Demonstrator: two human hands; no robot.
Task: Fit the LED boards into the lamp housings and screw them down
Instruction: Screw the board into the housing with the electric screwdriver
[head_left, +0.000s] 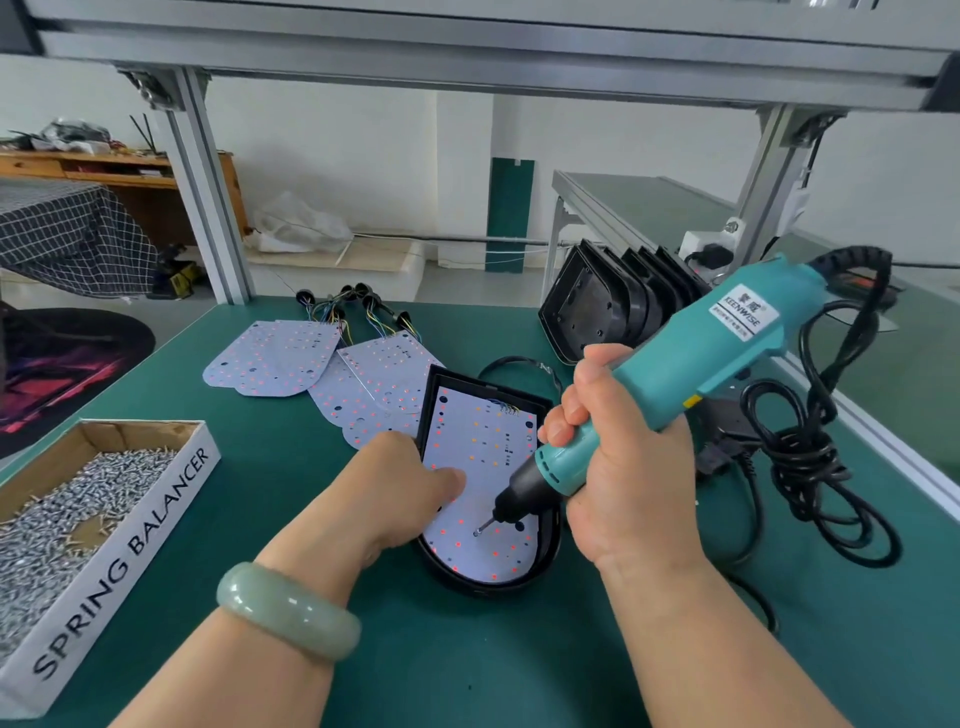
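- The left hand (400, 488) hides the left edge of the LED board (483, 457). One finger (449, 477) lies straight on the board and presses it down. The other fingers are tucked under the hand, so I cannot see them.
- The right hand (618, 462) covers the middle of the blue-green screwdriver (727, 338). Its fingers are wrapped tight around it.
- The right hand also hides part of the right side of the black lamp housing (483, 584).
- The board lies flat inside that housing, right under both hands.
- The screwdriver leans. Its bit (488, 524) points down and left from the right hand and touches a small screw (477, 532) near the round end of the board. The screw is too small to see well.
- The pressing finger is just beside the bit, a little above it.
- More boards (275, 358) lie past the left hand, one over another, so parts are covered.
- A stack of housings (613, 306) stands behind the right hand, partly hidden by the screwdriver.
- The box of screws (78, 519), left of the left hand, is cut off at the edge.
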